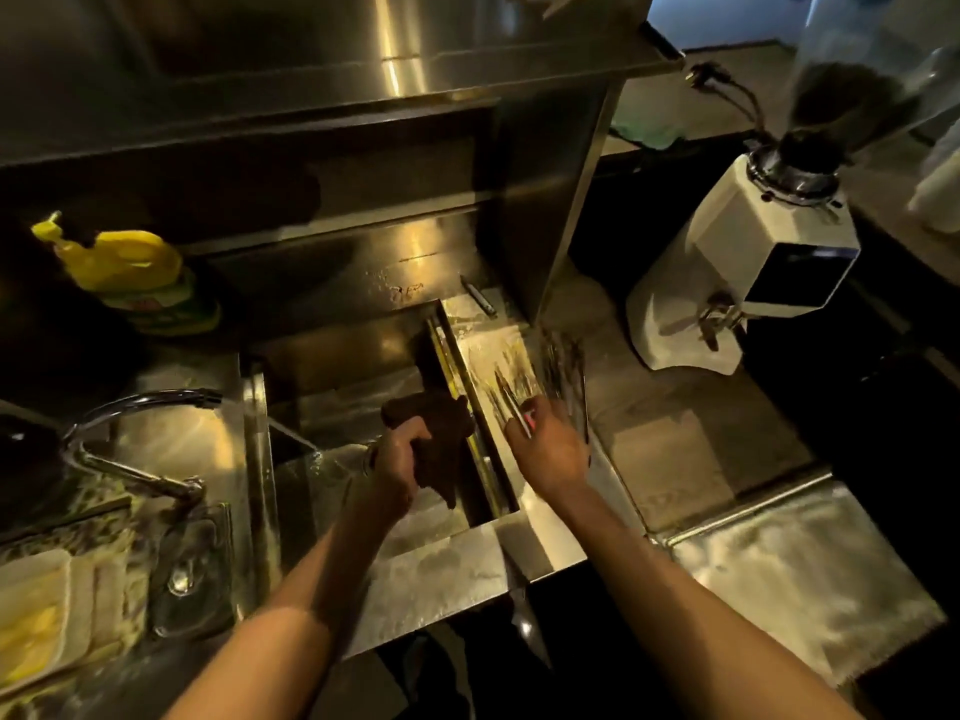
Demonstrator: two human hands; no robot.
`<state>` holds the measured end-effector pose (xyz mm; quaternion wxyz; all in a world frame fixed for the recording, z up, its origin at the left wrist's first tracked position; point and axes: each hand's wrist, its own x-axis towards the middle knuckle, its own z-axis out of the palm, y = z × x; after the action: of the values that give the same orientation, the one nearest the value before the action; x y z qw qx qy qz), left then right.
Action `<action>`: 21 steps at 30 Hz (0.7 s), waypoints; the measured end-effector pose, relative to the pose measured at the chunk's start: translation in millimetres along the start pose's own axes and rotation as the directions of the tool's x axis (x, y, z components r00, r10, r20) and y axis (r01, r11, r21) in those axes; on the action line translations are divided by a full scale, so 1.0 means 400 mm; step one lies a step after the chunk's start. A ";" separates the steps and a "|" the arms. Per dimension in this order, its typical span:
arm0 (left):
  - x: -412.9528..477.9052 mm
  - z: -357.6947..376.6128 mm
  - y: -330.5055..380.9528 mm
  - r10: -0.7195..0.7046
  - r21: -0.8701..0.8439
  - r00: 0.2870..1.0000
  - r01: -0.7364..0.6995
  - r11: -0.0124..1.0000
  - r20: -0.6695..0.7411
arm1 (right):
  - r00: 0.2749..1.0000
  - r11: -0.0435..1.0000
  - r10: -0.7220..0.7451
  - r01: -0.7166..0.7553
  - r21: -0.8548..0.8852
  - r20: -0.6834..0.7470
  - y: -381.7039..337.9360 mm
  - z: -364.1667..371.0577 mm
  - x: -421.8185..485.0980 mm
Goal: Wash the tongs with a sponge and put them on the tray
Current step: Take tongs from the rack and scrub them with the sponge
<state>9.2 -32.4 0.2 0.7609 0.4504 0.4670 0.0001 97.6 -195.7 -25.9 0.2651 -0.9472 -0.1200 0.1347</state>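
Note:
My left hand (397, 462) is closed on a dark brown sponge or cloth (441, 433) over the right part of the steel sink (332, 366). My right hand (550, 452) holds thin metal tongs (563, 371) above the wet steel ledge to the right of the sink; they are blurred by motion. More slim metal tongs (506, 397) lie on that ledge just left of the hand. I cannot tell which surface is the tray.
A curved tap (130, 407) stands left of the sink. A yellow dish soap bottle (135, 275) sits at the back left. A white coffee grinder (748, 267) is at the right. A pale container (36, 610) sits at the lower left. A steel shelf overhangs the sink.

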 end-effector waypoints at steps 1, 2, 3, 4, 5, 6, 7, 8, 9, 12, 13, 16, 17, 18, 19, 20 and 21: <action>0.012 0.008 0.000 0.003 0.013 1.000 -0.002 1.000 -0.022 | 1.000 0.999 0.020 -0.020 -0.025 0.011 0.013 0.005 0.021; 0.017 0.014 0.000 0.014 0.024 1.000 -0.013 1.000 -0.028 | 0.999 0.998 0.033 -0.032 -0.057 0.013 0.023 0.008 0.036; 0.022 0.023 -0.001 0.014 0.014 1.000 -0.014 1.000 -0.022 | 0.999 0.996 0.039 -0.038 -0.083 0.016 0.039 0.015 0.056; 0.026 0.034 -0.002 0.009 0.010 1.000 -0.009 1.000 -0.016 | 0.999 0.993 0.049 -0.046 -0.105 0.024 0.056 0.022 0.077; 0.039 0.044 -0.009 0.006 0.008 1.000 -0.006 1.000 -0.012 | 0.997 0.992 0.071 -0.066 -0.110 0.043 0.075 0.030 0.104; 0.044 0.054 -0.011 0.004 0.010 1.000 -0.004 1.000 -0.007 | 0.994 0.990 0.095 -0.087 -0.114 0.061 0.091 0.037 0.124; 0.059 0.071 -0.014 -0.005 0.002 1.000 0.005 1.000 -0.015 | 0.991 0.988 0.108 -0.098 -0.120 0.081 0.111 0.050 0.154; 0.064 0.077 -0.015 -0.013 -0.008 1.000 0.013 1.000 -0.011 | 0.987 0.984 0.120 -0.105 -0.144 0.103 0.124 0.058 0.171; 0.079 0.086 -0.018 -0.024 -0.013 1.000 0.024 1.000 -0.014 | 0.980 0.975 0.139 -0.110 -0.193 0.145 0.139 0.068 0.192; 0.113 0.105 -0.026 -0.047 -0.019 0.997 0.046 0.999 -0.055 | 0.951 0.936 0.180 -0.088 -0.340 0.252 0.156 0.073 0.230; 0.122 0.109 -0.032 -0.056 -0.016 0.996 0.055 0.998 -0.068 | 0.953 0.936 0.164 -0.069 -0.344 0.255 0.161 0.076 0.238; 0.133 0.127 -0.032 -0.049 0.022 0.993 0.052 0.998 -0.104 | 0.982 0.966 0.083 -0.036 -0.257 0.171 0.174 0.081 0.249; 0.138 0.131 -0.031 -0.048 0.032 0.993 0.052 0.998 -0.111 | 0.985 0.985 0.104 -0.083 -0.152 0.137 0.180 0.084 0.247; 0.143 0.134 -0.027 -0.050 0.043 0.992 0.055 0.998 -0.113 | 0.982 0.988 0.157 -0.157 -0.014 0.105 0.182 0.085 0.247; 0.144 0.136 -0.024 -0.062 0.042 0.992 0.067 0.997 -0.113 | 0.973 0.971 0.215 -0.222 0.093 0.083 0.187 0.086 0.243; 0.145 0.137 -0.019 -0.078 0.029 0.991 0.082 0.996 -0.111 | 0.964 0.948 0.256 -0.265 0.177 0.068 0.190 0.087 0.246; 0.145 0.134 -0.021 -0.079 0.025 0.991 0.082 0.996 -0.109 | 0.962 0.944 0.266 -0.273 0.186 0.062 0.189 0.082 0.250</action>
<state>76.6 -49.8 -38.2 0.7271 0.4417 0.5253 -0.0131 192.3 -213.2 -112.3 0.3323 -0.9220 0.0193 0.1976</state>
